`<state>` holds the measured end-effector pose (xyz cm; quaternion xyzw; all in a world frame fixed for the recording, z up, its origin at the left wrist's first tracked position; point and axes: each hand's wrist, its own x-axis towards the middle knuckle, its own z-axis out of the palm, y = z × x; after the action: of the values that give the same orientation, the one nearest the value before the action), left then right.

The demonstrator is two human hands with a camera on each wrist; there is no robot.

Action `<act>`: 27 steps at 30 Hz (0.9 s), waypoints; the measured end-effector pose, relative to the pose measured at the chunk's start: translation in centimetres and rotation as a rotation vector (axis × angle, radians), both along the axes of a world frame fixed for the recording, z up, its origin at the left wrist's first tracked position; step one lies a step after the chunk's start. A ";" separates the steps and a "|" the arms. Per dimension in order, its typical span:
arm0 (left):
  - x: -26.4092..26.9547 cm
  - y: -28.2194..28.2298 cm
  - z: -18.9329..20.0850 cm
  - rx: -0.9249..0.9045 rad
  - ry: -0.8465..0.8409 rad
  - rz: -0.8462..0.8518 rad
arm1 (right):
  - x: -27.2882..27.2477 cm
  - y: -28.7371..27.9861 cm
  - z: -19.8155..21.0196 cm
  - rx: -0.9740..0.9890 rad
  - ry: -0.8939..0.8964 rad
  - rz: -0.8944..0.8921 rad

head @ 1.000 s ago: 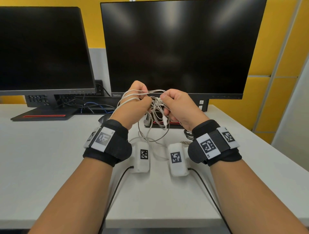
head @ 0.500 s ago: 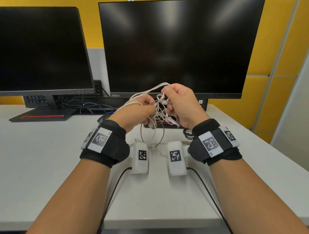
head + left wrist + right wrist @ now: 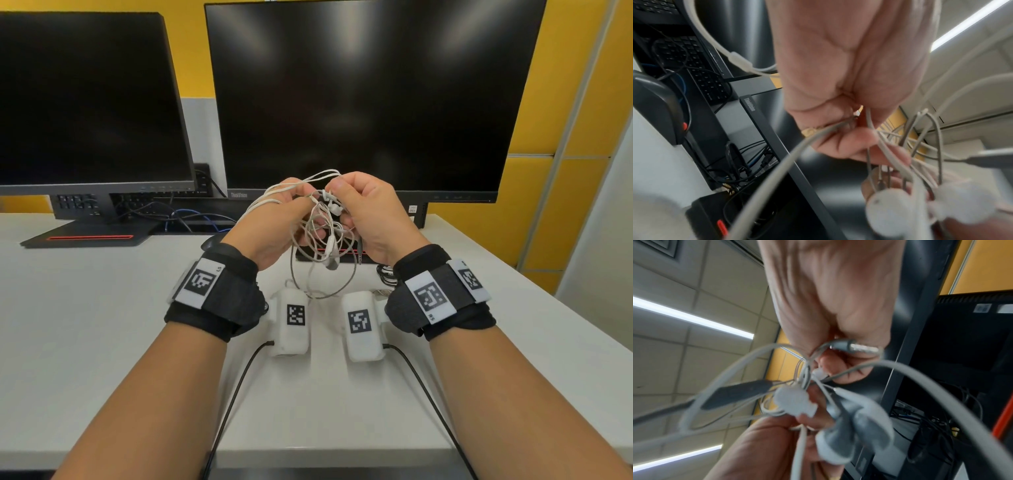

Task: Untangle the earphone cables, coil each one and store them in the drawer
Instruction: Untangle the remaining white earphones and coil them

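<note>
A tangle of white and grey earphone cables (image 3: 320, 233) hangs in the air between my two hands, in front of the big monitor. My left hand (image 3: 274, 222) grips several strands, with loops wound over its fingers (image 3: 851, 144). My right hand (image 3: 370, 212) pinches the knot near a white earbud (image 3: 334, 209); a metal jack plug (image 3: 861, 348) lies against its curled fingers (image 3: 842, 365). A long grey loop (image 3: 322, 291) dangles down to just above the desk. White earbuds (image 3: 888, 209) show blurred close to the left wrist camera. No drawer is in view.
The white desk (image 3: 85, 325) carries two black monitors (image 3: 370, 96) on stands at the back, with keyboards (image 3: 709, 82), a mouse (image 3: 655, 104) and dark cables (image 3: 191, 219) under them. A yellow wall (image 3: 561, 102) is behind. The desk's front edge (image 3: 325, 452) is close to me.
Both hands stayed close together on the tangle and shifted a little. The right hand's grip has moved on the knot, and the hanging loops have swung.
</note>
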<state>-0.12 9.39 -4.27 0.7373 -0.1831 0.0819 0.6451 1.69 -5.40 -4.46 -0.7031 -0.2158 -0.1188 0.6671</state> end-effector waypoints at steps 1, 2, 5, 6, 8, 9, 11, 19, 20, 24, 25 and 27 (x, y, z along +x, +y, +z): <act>0.1 0.0 -0.1 0.008 -0.005 0.010 | 0.0 -0.1 0.0 -0.002 0.008 0.016; 0.1 0.0 -0.1 0.025 -0.012 0.028 | 0.0 -0.1 0.0 -0.016 0.013 0.028; 0.4 0.0 -0.3 0.103 -0.038 0.103 | -0.1 -0.1 0.0 -0.089 0.014 0.038; 0.4 0.0 -0.3 0.114 -0.042 0.124 | 0.0 -0.1 0.0 -0.106 0.014 0.034; 0.4 0.0 -0.3 0.125 -0.048 0.161 | 0.1 -0.2 0.0 -0.129 0.010 0.001; 0.4 -0.1 -0.3 0.131 -0.057 0.177 | 0.1 -0.3 0.0 -0.134 0.008 -0.019; 0.4 0.0 -0.2 0.131 -0.090 0.214 | 0.2 -0.3 0.1 -0.115 0.032 -0.017; 0.5 0.3 0.0 -0.274 -0.024 0.126 | -0.1 -0.1 -0.1 -0.249 0.094 -0.020; 0.4 0.2 0.1 -0.301 -0.004 0.106 | 0.0 -0.1 0.0 -0.228 0.093 -0.040; 0.0 0.3 0.3 -0.387 0.054 -0.010 | 0.5 -0.5 0.0 -0.073 0.121 -0.065; -0.1 0.3 0.3 -0.368 0.043 -0.024 | 0.5 -0.5 0.0 -0.015 0.139 -0.042; -0.4 0.4 0.3 -0.309 0.008 -0.057 | 0.3 -0.4 0.2 0.089 0.159 0.011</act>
<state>-0.53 9.75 -3.99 0.6239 -0.1866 0.0880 0.7538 1.95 -5.80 -4.26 -0.6789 -0.1606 -0.0686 0.7131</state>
